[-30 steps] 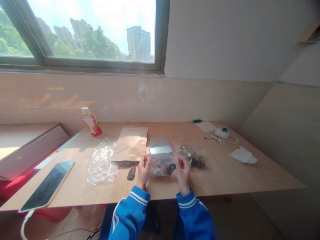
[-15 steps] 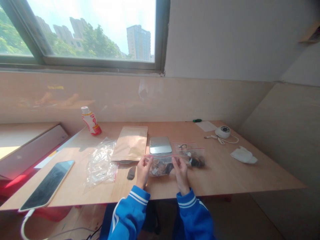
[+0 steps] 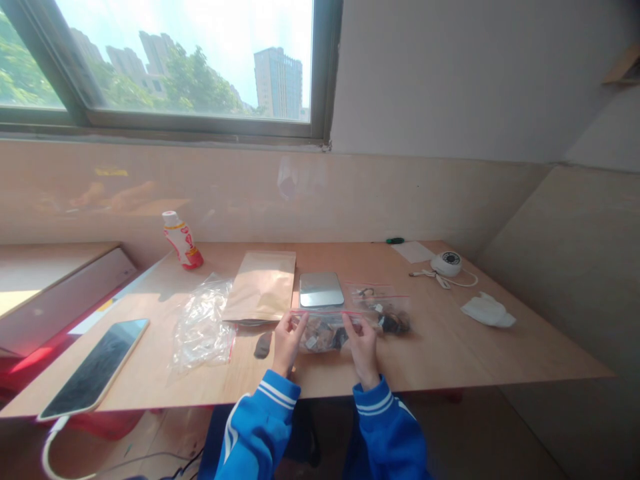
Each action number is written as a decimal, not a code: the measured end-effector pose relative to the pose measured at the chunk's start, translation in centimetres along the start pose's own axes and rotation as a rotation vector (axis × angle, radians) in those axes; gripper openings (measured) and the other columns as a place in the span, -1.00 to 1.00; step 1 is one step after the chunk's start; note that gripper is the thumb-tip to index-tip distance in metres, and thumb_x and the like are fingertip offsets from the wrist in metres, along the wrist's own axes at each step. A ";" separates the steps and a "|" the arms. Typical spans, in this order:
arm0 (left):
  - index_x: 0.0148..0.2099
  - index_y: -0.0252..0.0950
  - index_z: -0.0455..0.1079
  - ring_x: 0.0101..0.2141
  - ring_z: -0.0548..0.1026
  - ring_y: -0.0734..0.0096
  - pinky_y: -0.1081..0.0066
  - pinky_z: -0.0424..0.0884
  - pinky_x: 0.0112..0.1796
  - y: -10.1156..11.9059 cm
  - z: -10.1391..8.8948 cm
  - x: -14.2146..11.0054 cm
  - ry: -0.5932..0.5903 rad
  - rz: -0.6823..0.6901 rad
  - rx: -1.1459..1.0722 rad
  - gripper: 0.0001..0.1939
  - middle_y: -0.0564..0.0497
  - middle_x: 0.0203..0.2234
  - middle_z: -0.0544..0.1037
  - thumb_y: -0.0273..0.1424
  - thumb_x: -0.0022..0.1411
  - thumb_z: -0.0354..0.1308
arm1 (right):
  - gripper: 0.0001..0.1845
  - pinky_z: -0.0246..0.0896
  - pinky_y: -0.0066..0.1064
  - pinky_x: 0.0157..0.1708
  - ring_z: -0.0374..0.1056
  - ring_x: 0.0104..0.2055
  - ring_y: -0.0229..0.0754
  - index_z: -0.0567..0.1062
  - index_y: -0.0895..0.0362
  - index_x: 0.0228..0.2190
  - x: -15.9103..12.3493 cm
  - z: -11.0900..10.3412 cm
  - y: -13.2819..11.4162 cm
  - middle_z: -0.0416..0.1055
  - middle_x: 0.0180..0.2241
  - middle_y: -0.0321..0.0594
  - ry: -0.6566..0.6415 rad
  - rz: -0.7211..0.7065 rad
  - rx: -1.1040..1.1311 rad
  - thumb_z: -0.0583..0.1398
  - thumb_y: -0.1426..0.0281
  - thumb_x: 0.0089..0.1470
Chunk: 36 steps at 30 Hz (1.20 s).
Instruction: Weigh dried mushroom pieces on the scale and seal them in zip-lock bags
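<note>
A clear zip bag (image 3: 320,335) with a red seal strip along its top is held between my two hands, close to the table's front edge. Small items, some dark, show through its plastic, too unclear to name. My left hand (image 3: 289,343) pinches the top edge at the left. At the right, my right hand (image 3: 361,347) grips the same edge between thumb and fingers. Just beyond the bag lies a flat silver-topped scale (image 3: 321,290). More filled zip bags (image 3: 387,310) rest to the right of it. A small dark flat piece (image 3: 263,345) lies left of my left hand.
Left of the scale lie a brown paper pouch (image 3: 263,287) and empty clear bags (image 3: 203,327). A phone (image 3: 95,370) on a cable and a bottle (image 3: 183,241) stand farther left. At the right are a white dome camera (image 3: 447,263), crumpled white tissue (image 3: 489,310) and a green-handled screwdriver (image 3: 395,241).
Both hands stay on the bag's top edge with almost no movement. The whole view has shifted very slightly.
</note>
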<state>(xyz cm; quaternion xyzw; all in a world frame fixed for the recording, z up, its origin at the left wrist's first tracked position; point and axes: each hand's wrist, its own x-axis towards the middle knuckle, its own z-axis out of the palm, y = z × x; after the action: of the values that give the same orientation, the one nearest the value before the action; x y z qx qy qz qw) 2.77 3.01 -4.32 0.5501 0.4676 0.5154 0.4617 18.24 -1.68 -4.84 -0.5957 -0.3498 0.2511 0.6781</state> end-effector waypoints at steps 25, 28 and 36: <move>-0.24 -0.32 0.39 -0.37 0.45 0.40 0.48 0.31 -0.35 -0.3 0.0 -0.1 0.034 0.000 -0.107 -0.64 0.01 -0.40 0.51 -0.12 0.09 0.19 | -0.64 0.34 -0.32 -0.25 0.44 -0.32 -0.13 0.50 0.16 -0.41 -0.2 0.3 -0.7 0.51 -0.43 -0.21 -0.107 0.038 0.080 0.26 0.11 -0.08; -0.20 -0.32 0.37 -0.43 0.44 0.42 0.48 0.29 -0.42 -0.4 -0.1 -0.2 0.014 -0.020 -0.131 -0.62 0.02 -0.44 0.50 -0.10 0.09 0.18 | -0.62 0.36 -0.33 -0.24 0.46 -0.27 -0.13 0.51 0.15 -0.30 -0.2 0.3 -0.5 0.53 -0.33 -0.18 -0.164 0.049 0.113 0.26 0.12 -0.07; -0.24 -0.32 0.35 -0.46 0.40 0.45 0.49 0.30 -0.42 0.3 0.0 -0.4 -0.032 -0.004 -0.173 -0.66 0.06 -0.51 0.44 -0.13 0.10 0.18 | -0.61 0.40 -0.23 -0.23 0.49 -0.25 -0.02 0.58 0.21 -0.37 -0.3 0.4 0.0 0.57 -0.36 -0.08 -0.222 0.076 0.070 0.29 0.13 -0.09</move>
<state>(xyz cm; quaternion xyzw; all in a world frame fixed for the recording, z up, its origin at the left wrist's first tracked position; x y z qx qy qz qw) 2.72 2.55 -4.05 0.5155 0.4149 0.5441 0.5158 17.80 -1.66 -4.83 -0.5529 -0.3909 0.3532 0.6455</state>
